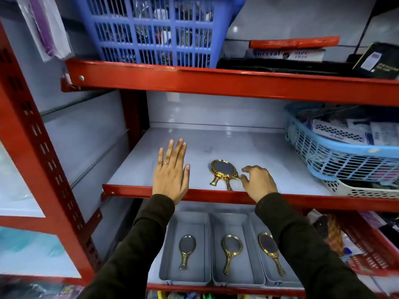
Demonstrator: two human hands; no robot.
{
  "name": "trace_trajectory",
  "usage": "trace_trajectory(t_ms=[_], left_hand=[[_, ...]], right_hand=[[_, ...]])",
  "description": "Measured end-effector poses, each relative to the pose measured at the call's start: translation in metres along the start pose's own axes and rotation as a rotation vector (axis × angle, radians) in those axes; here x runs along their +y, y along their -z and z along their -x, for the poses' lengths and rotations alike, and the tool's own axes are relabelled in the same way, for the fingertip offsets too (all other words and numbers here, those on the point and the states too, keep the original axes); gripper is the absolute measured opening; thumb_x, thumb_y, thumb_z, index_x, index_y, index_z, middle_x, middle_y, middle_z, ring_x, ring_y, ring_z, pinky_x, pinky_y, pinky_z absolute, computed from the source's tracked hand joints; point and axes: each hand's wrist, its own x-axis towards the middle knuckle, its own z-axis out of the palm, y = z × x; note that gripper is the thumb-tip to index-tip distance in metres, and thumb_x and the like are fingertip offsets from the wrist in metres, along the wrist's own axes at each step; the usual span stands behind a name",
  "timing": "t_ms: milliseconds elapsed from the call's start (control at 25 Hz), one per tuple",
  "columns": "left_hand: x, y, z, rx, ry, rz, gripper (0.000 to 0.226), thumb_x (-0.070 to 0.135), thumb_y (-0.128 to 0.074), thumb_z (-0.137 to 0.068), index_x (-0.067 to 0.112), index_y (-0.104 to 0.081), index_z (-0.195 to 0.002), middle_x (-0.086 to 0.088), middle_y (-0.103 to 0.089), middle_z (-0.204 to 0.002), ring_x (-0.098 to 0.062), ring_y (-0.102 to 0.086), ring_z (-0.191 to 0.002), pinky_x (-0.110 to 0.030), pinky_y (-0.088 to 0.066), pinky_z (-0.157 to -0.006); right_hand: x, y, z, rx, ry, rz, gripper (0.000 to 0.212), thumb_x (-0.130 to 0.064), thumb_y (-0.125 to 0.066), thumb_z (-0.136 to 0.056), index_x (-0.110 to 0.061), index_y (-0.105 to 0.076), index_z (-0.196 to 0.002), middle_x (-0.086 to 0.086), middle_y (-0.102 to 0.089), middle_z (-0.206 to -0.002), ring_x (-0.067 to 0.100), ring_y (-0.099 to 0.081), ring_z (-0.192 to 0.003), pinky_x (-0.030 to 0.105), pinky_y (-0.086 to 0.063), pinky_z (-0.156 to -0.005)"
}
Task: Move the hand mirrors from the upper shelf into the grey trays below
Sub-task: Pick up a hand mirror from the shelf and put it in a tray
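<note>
Two dark sleeves rise from the bottom edge; both hands are up at the middle shelf.

Left hand (pixel 171 173): flat, palm down, fingers (pixel 176 151) straight and close together, thumb held slightly apart toward the right. A thin ring sits on one finger. The hand lies over the red metal front lip of the pale grey shelf board (pixel 269 152) and holds nothing.

Right hand (pixel 258 180): fingers (pixel 245 169) curled and loosely parted, tips pointing left. Just off those fingertips lie the ornate gold-framed oval hand mirrors on the shelf (pixel 223 169), dark glass up. Two handles fan out toward the shelf lip, so there seem to be two mirrors stacked, one over the other. The lower fingertip is at or touching the frame's right edge; whether there is real contact cannot be told. Nothing is gripped.

Below the wrists, on the next shelf down, three rectangular grey plastic trays sit side by side, walls touching:
- left grey tray (pixel 166 244), under the left forearm, with one gold hand mirror (pixel 186 244), handle toward the camera
- middle grey tray (pixel 216 251), with one gold mirror (pixel 231 247), handle toward the camera
- right grey tray (pixel 257 225), partly hidden by the right sleeve, with one dark-glassed gold mirror (pixel 267 244), slanted

Right of the right hand, well apart: a light blue slotted plastic basket (pixel 336 156) of packets, resting on a white perforated tray (pixel 354 190). Above the fingers, on the top shelf: a darker blue plastic crate (pixel 155 29).
</note>
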Motion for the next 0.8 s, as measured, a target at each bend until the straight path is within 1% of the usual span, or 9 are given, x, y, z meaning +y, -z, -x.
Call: trace_trajectory(t_ms=[120, 280, 400, 520, 600, 640, 720, 760, 800], left_hand=[[-0.012, -0.020, -0.007, -0.034, 0.048, -0.033, 0.065, 0.037, -0.024, -0.097, 0.011, -0.016, -0.157, -0.004, -0.014, -0.165, -0.021, -0.005, -0.153, -0.040, -0.001, -0.125], [-0.023, -0.040, -0.006, -0.034, 0.018, -0.030, 0.068, 0.039, -0.025, -0.096, 0.012, -0.012, -0.158, -0.003, -0.010, -0.165, -0.020, -0.001, -0.154, -0.035, 0.004, -0.125], [-0.025, -0.043, -0.005, 0.024, 0.010, -0.014, 0.068, 0.038, -0.025, -0.096, 0.012, -0.012, -0.158, -0.002, -0.009, -0.166, -0.021, -0.001, -0.154, -0.035, 0.002, -0.125], [-0.029, -0.042, 0.005, 0.038, 0.027, -0.029, 0.068, 0.037, -0.023, -0.095, 0.010, -0.015, -0.157, -0.004, -0.013, -0.165, -0.022, -0.003, -0.154, -0.037, 0.000, -0.125], [-0.034, -0.042, 0.012, 0.017, 0.006, -0.059, 0.067, 0.035, -0.023, -0.095, 0.008, -0.016, -0.156, -0.006, -0.015, -0.165, -0.023, -0.005, -0.154, -0.037, 0.000, -0.125], [-0.035, -0.041, 0.013, 0.009, 0.008, -0.064, 0.067, 0.035, -0.023, -0.095, 0.007, -0.017, -0.156, -0.006, -0.015, -0.165, -0.023, -0.006, -0.153, -0.037, 0.000, -0.125], [-0.035, -0.040, 0.013, 0.002, 0.021, -0.076, 0.067, 0.034, -0.024, -0.095, 0.007, -0.017, -0.156, -0.006, -0.014, -0.165, -0.023, -0.006, -0.153, -0.037, -0.001, -0.125], [-0.034, -0.039, 0.012, -0.003, 0.025, -0.074, 0.067, 0.033, -0.025, -0.095, 0.007, -0.017, -0.156, -0.006, -0.013, -0.165, -0.023, -0.006, -0.153, -0.037, -0.001, -0.125], [-0.033, -0.039, 0.012, -0.008, 0.026, -0.070, 0.067, 0.033, -0.026, -0.095, 0.007, -0.017, -0.156, -0.006, -0.013, -0.165, -0.023, -0.005, -0.153, -0.037, -0.001, -0.125]], right_hand=[[0.002, -0.009, -0.016, -0.080, -0.077, 0.007, 0.032, -0.023, -0.056, -0.093, -0.012, -0.069, -0.120, 0.011, -0.070, -0.122, 0.029, -0.064, -0.111, 0.036, -0.053, -0.097], [0.004, -0.016, -0.031, -0.182, -0.125, -0.011, 0.023, -0.021, -0.060, -0.091, -0.012, -0.077, -0.103, 0.010, -0.075, -0.107, 0.028, -0.069, -0.097, 0.037, -0.057, -0.090], [0.006, -0.019, -0.038, -0.198, -0.151, -0.031, 0.019, -0.020, -0.065, -0.088, -0.013, -0.078, -0.099, 0.009, -0.076, -0.104, 0.029, -0.069, -0.094, 0.037, -0.057, -0.088], [0.010, -0.020, -0.041, -0.190, -0.172, -0.102, 0.015, -0.019, -0.070, -0.084, -0.013, -0.080, -0.094, 0.007, -0.076, -0.101, 0.026, -0.068, -0.092, 0.031, -0.054, -0.083], [0.015, -0.018, -0.043, -0.236, -0.215, -0.232, 0.014, -0.016, -0.074, -0.080, -0.011, -0.081, -0.091, 0.006, -0.077, -0.094, 0.022, -0.066, -0.084, 0.030, -0.054, -0.080], [0.018, -0.017, -0.044, -0.277, -0.263, -0.348, 0.014, -0.014, -0.076, -0.078, -0.010, -0.081, -0.091, 0.005, -0.076, -0.085, 0.019, -0.065, -0.075, 0.030, -0.056, -0.075], [0.020, -0.011, -0.041, -0.352, -0.365, -0.631, 0.020, -0.008, -0.080, -0.075, -0.002, -0.078, -0.094, 0.005, -0.070, -0.064, 0.013, -0.060, -0.055, 0.025, -0.055, -0.056], [0.021, -0.007, -0.039, -0.380, -0.401, -0.761, 0.023, -0.006, -0.080, -0.075, 0.001, -0.076, -0.096, 0.006, -0.068, -0.062, 0.012, -0.059, -0.051, 0.021, -0.054, -0.050], [0.023, -0.002, -0.038, -0.403, -0.428, -0.859, 0.025, -0.006, -0.080, -0.075, 0.002, -0.075, -0.098, 0.011, -0.070, -0.068, 0.014, -0.061, -0.054, 0.020, -0.056, -0.049]])
